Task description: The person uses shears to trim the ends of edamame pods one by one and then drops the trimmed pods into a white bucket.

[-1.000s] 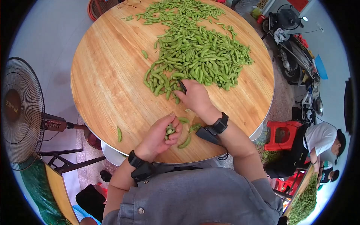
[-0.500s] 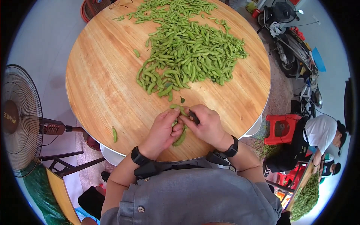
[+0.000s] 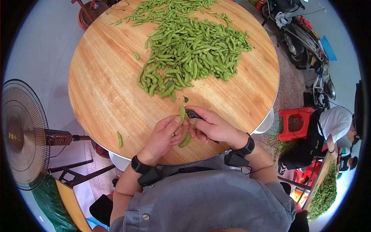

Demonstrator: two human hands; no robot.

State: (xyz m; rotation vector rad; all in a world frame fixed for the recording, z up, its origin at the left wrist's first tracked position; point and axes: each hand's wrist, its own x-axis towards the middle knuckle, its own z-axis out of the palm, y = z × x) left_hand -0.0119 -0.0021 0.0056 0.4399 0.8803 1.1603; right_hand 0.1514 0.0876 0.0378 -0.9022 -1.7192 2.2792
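My left hand (image 3: 165, 133) is closed, pinching a green soybean pod (image 3: 182, 112) that stands upright between thumb and fingers. Close beside it, my right hand (image 3: 212, 124) is wrapped round a small black tool (image 3: 193, 114); its working end is hidden, so I cannot tell its exact kind. Under the hands, near the table's front edge, lies another pod (image 3: 185, 140). A large heap of pods (image 3: 197, 50) spreads over the far part of the round wooden table (image 3: 104, 77). A single pod (image 3: 119, 139) lies left of my left hand, and a dark leaf bit (image 3: 186, 99) just beyond the hands.
A standing fan (image 3: 25, 135) is at the left. White stools tuck under the table's edge. On the right are a red plastic stool (image 3: 295, 123), a parked motorbike (image 3: 299, 48) and a person in a white shirt (image 3: 335, 121) at another table with a green plant heap (image 3: 324, 193).
The pod in my left hand has turned from slanting to upright. My right hand has shifted slightly right and down with the black tool. The whole view has tilted a little.
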